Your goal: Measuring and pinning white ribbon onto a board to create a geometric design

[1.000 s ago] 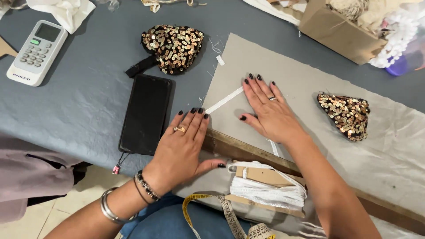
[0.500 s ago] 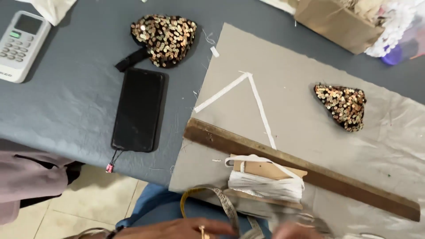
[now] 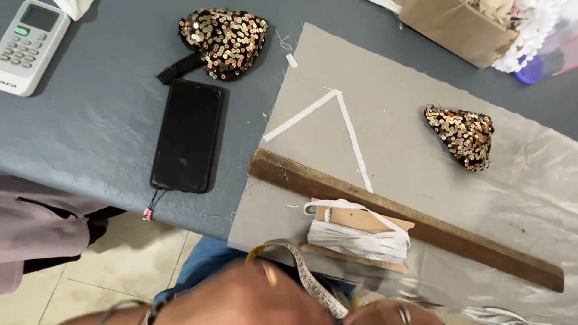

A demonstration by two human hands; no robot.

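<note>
My left hand (image 3: 241, 298) and my right hand (image 3: 391, 313) are blurred at the bottom edge, off the table, close together over my lap. A yellowish measuring tape (image 3: 304, 274) curls between them; whether either hand grips it is hidden. Just beyond lies a card wound with white ribbon (image 3: 358, 235) against a long wooden ruler (image 3: 421, 225). Two white strips (image 3: 346, 129) form an angle on the grey fabric sheet (image 3: 397, 90). One sequined cup (image 3: 460, 135) rests on that sheet, another sequined cup (image 3: 226, 39) on the blue table cover.
A black phone (image 3: 189, 135) with a small charm lies left of the sheet. A white remote with a screen (image 3: 30, 42) sits at the far left. A cardboard box (image 3: 457, 30) and white bead trim (image 3: 530, 36) stand at the back right. Pink cloth (image 3: 36, 229) hangs lower left.
Both hands, flat on the sheet and ruler a second ago, have drawn back off the table to the bottom edge. The two white strips they covered are in full view.
</note>
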